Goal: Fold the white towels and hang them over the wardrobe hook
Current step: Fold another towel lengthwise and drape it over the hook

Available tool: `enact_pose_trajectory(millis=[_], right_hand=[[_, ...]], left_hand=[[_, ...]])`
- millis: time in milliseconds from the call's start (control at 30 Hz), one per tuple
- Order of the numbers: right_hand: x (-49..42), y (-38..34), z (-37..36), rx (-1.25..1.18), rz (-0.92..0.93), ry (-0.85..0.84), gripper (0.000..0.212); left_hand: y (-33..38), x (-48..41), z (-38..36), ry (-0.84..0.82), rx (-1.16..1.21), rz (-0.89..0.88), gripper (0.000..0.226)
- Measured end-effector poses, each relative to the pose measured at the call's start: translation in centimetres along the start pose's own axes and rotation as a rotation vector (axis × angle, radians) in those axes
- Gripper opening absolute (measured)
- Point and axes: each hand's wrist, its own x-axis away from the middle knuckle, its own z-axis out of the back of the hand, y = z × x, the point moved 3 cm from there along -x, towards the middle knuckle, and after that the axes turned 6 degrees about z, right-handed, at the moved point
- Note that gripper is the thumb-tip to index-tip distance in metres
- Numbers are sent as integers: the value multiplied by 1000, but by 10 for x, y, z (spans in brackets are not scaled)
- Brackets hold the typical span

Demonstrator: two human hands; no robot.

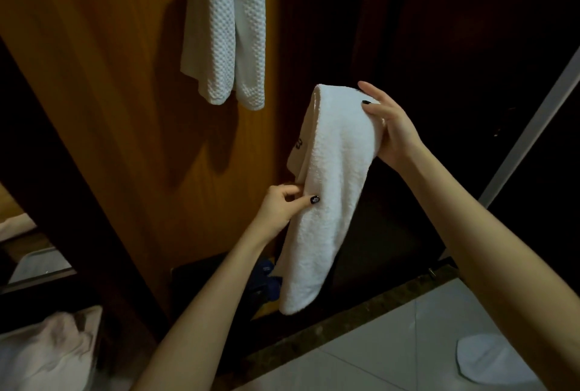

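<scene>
My right hand (pixel 389 130) grips the top fold of the folded towel (pixel 335 196), which hangs down in front of the wardrobe. My left hand (pixel 282 207) pinches its left edge lower down. Up to the left, a waffle towel (pixel 224 29) hangs against the wooden panel (pixel 110 92).

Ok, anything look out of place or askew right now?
The towel held by the right hand is folded unevenly: an inner layer sticks out at its left edge, where the left hand pinches it. Also, a white item lies on the floor tiles, lower right; what it is I cannot tell.
</scene>
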Motion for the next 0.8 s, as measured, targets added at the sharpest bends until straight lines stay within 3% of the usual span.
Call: enact_pose_trajectory(millis=[267,367,467,567,633,800], right_hand=[[-6,3,-5,15,58,137,37],[-12,0,-5,-27,48,181,34],[-21,-7,-8,-57,55,199,34],[-30,-12,-18,-81,79,184,28],[-35,-16,-29,-48,108,164,22],[-60,-36,-40,26,202,153,34]], left_hand=[[-5,5,8,87,-222,-146,26],[4,7,17,116,-252,-209,47],[14,4,30,139,-309,-353,41],[16,-4,39,31,-367,-225,28],[14,-7,45,-83,-366,-117,36],[35,-10,73,-48,-287,-195,42]])
